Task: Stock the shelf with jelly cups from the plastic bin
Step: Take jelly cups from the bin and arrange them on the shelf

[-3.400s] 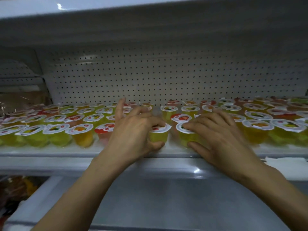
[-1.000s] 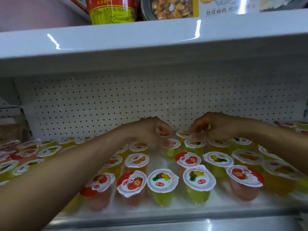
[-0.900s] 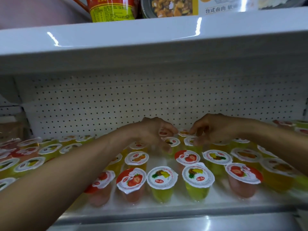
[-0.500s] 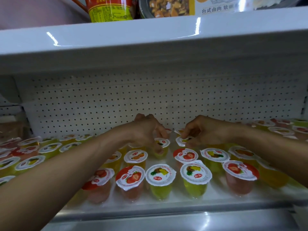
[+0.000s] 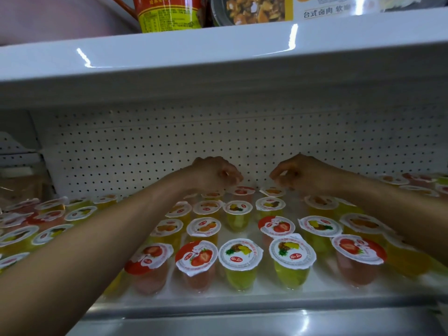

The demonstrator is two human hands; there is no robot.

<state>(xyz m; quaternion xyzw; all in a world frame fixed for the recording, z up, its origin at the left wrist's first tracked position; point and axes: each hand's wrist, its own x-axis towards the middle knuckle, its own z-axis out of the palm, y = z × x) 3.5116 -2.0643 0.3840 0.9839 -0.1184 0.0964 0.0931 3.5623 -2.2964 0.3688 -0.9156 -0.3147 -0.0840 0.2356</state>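
Left hand (image 5: 213, 172) and right hand (image 5: 300, 172) curl fingers (image 5: 230, 174) over rear jelly cups (image 5: 241, 191), grip unclear; upper shelf (image 5: 218, 52) overhangs

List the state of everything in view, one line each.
Jelly cups, upright, lids sealed, standing in rows.
Left hand, fingers curled over the back cups; hold unclear.
Right hand, fingers curled over the back cups; hold unclear.
Shelf, partly stocked, bare gaps between cups.
Can, upright on the upper shelf.

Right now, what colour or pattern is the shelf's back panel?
White back panel, dotted with rows of small holes; clearest in head view.
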